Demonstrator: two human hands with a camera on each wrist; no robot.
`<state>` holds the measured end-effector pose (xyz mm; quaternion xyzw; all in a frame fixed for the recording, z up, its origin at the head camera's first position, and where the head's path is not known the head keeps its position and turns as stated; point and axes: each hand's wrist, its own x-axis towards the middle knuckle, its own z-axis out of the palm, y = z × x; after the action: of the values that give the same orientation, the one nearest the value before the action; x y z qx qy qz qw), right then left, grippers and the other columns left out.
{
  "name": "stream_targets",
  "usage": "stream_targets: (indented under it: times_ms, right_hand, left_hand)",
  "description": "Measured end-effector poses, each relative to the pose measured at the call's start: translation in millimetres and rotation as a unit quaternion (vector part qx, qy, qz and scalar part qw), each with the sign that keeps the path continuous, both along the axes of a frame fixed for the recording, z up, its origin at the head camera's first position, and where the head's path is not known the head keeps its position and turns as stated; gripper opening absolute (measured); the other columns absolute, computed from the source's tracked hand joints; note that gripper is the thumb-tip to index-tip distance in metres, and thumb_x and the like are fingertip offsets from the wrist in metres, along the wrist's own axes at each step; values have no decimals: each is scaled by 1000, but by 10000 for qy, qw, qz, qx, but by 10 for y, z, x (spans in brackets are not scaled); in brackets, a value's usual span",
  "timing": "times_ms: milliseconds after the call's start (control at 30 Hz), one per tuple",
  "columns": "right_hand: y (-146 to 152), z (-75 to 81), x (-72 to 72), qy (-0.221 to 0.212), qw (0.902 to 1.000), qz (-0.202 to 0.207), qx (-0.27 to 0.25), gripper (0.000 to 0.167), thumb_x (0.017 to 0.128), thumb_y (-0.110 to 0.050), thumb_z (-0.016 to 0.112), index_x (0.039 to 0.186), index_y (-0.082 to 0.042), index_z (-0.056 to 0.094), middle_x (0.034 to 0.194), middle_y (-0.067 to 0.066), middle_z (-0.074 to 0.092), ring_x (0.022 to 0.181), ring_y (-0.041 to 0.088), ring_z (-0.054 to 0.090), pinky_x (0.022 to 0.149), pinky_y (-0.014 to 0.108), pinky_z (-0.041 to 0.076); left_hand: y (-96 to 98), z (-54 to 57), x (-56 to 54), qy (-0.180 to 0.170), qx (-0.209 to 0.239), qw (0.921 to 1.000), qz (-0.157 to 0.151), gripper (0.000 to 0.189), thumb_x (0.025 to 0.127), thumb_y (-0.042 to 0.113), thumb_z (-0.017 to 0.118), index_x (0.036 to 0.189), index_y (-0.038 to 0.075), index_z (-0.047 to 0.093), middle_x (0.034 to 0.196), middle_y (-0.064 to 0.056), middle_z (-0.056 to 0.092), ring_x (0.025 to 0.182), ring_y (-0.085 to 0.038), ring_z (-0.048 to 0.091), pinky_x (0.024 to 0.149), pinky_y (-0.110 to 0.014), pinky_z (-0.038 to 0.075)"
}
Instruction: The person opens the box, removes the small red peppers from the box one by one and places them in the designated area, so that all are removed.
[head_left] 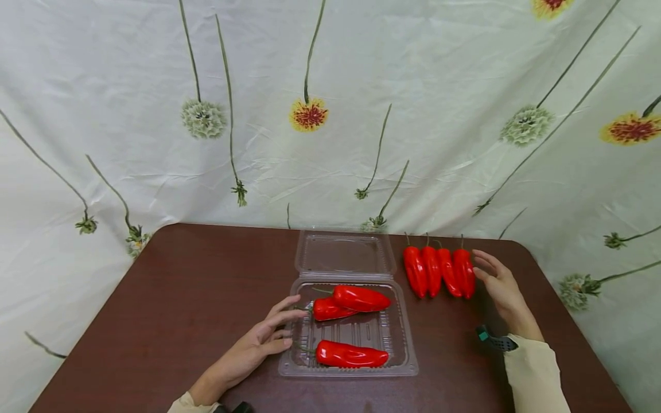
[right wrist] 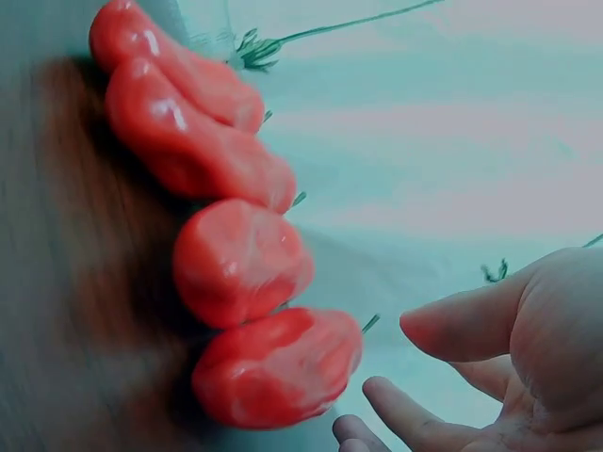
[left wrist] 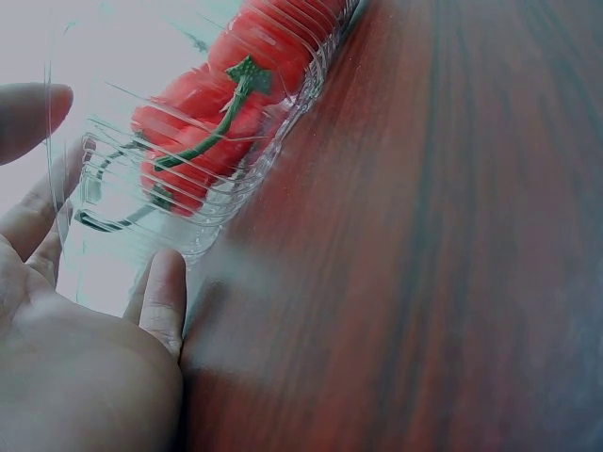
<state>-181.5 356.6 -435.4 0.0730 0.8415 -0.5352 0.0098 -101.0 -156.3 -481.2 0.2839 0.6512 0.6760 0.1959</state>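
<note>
A clear plastic clamshell box [head_left: 410, 344] lies with its lid [head_left: 345, 252] folded back. Inside are three red peppers with green stems: one long pepper [head_left: 351, 354] near the front, and a pepper [head_left: 361, 298] lying partly over another [head_left: 327, 310] behind. My left hand [head_left: 248, 350] is at the box's left side, fingers spread and loosely bent; the left wrist view shows fingertips [left wrist: 165, 297] by its ridged wall. Beside the rightmost pepper [head_left: 463, 272] of a row, my right hand [head_left: 505, 291] has thumb and fingers apart, holding nothing, as the right wrist view also shows.
Several red peppers [head_left: 431, 269] lie side by side right of the lid, stems pointing away. The dark brown table [head_left: 181, 304] has rounded far corners. Behind it hangs a pale cloth [head_left: 155, 115] printed with flowers. A dark band [head_left: 501, 343] circles the right wrist.
</note>
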Motion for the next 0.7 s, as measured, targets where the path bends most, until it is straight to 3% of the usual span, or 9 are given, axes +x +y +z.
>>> stream_targets:
  times_ms: [167,267,400,533,700]
  right_hand:
    - [-47,92,25,122,9995,183,-220,55,107,-16,44,158,-5,26,160,27,28,142,43,30,116,63,23]
    - [-100,172,57,199,9987,372,-299,56,107,-23,46,158,-9,28,160,23,30,139,33,37,115,39,35]
    - [-205,298,122,481,9964,661,-241,57,105,-29,52,156,-11,34,151,10,43,130,12,45,94,11,40]
    - [-312,385,165,672,9899,1026,-714,52,105,-24,54,154,-14,39,140,-11,47,124,2,48,97,12,42]
    - [-471,445,199,632,9850,1331,-893,49,105,-23,53,152,-15,41,143,-9,46,125,5,50,99,15,44]
  left_hand:
    - [-3,0,-1,8,14,10000,-11,49,102,0,47,150,-1,38,165,-20,-1,141,2,30,104,-25,37]
    - [-2,1,2,35,36,10000,-11,49,102,0,47,150,-1,38,165,-21,-1,142,2,29,104,-24,37]
    - [1,0,6,18,27,10000,-2,49,102,0,47,150,-1,38,165,-21,-1,142,3,29,104,-24,37]
    - [1,-1,9,-5,-2,10000,18,49,102,0,47,150,-1,38,165,-20,0,141,3,29,104,-24,36]
    - [2,0,8,2,20,10000,21,48,102,0,46,150,-2,38,165,-21,-1,141,2,30,104,-24,37]
